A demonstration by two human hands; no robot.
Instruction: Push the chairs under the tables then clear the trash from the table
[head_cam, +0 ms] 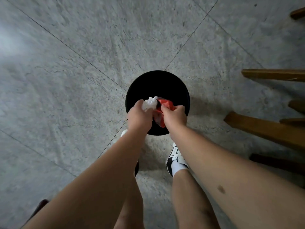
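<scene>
A round black trash bin [156, 83] stands on the grey marble floor right in front of my feet. My left hand [139, 117] grips a crumpled white tissue [150, 103] over the bin's opening. Beside it, my right hand [175, 115] holds a red wrapper [165, 104], which hangs down between the two hands above the bin. Both hands are close together, almost touching. The bin's inside is dark and I cannot tell what lies in it.
Wooden chair legs and rails [264, 128] jut in from the right edge, close to the bin. My black-and-white shoe [175, 158] stands just behind the bin. A dark object [40, 206] shows at the lower left. Open floor [66, 80] spreads to the left and ahead.
</scene>
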